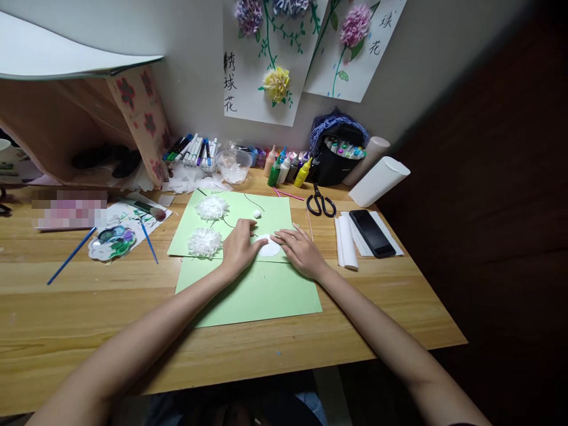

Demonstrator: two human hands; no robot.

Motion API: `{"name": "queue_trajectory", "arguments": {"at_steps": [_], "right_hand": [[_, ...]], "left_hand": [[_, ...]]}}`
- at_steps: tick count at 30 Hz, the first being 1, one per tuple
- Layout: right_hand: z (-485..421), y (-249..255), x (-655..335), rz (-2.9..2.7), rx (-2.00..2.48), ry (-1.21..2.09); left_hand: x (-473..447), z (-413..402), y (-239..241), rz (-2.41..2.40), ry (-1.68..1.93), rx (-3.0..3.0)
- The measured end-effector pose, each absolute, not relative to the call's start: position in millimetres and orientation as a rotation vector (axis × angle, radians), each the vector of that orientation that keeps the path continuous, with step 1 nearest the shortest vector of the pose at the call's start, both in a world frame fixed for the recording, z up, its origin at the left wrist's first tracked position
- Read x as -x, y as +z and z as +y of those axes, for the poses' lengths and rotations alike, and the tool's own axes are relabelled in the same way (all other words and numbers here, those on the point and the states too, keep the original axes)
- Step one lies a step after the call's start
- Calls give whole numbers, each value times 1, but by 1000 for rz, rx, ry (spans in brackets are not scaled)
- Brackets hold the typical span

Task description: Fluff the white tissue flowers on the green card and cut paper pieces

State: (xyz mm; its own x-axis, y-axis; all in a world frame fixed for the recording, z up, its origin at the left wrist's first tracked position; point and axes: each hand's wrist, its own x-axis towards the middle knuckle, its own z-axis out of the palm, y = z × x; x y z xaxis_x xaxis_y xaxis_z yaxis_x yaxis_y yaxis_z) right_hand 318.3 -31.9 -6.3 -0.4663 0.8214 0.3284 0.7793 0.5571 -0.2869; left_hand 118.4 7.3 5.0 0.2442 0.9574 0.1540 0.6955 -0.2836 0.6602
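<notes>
A round white paper disc (268,247) lies on light green paper (248,296) in the middle of the table. My left hand (239,247) rests at its left side, thumb stretched onto the disc's edge and fingers slightly bent on the green sheet. From the right, my right hand (303,253) lies with extended fingers, its fingertips touching the disc's upper right edge. Neither hand lifts anything. Left of my hands sit two ruffled white paper flowers, an upper flower (212,207) and a lower flower (205,242). A small white ball (257,214) rests above, among thin dark drawn lines.
Black scissors (321,205), a phone (371,234) and folded white paper (346,242) are to the right. Paint bottles (288,168), markers (195,151) and a clear bowl (233,165) line the back. A paint palette (112,241) and brushes lie left.
</notes>
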Motion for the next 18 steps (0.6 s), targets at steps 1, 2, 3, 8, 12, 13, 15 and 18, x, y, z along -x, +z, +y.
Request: {"name": "queue_trajectory", "arguments": {"at_steps": [1, 2, 3, 8, 12, 13, 15, 18], "right_hand": [[-32, -6, -318, -2367, 1298, 137], [-31, -5, -318, -2375, 1293, 150], [-31, -4, -318, -2394, 1278, 174], [-26, -2, -313, -2455, 1285, 314], [-24, -4, -311, -2342, 1383, 314], [-23, -4, -311, -2332, 1380, 317], [-24, -4, -311, -2347, 1341, 329], [-24, -1, -309, -2415, 1278, 353]], "left_hand": [[-118, 7, 5, 1506, 761, -2048], [-117, 7, 5, 1510, 769, -2020], [-117, 7, 5, 1515, 782, -1980], [-115, 8, 4, 1506, 847, -1847], [-116, 10, 0, 1513, 843, -1902], [-117, 10, -1, 1519, 837, -1922], [-117, 11, -3, 1518, 824, -1971], [-117, 9, -5, 1513, 801, -2067]]}}
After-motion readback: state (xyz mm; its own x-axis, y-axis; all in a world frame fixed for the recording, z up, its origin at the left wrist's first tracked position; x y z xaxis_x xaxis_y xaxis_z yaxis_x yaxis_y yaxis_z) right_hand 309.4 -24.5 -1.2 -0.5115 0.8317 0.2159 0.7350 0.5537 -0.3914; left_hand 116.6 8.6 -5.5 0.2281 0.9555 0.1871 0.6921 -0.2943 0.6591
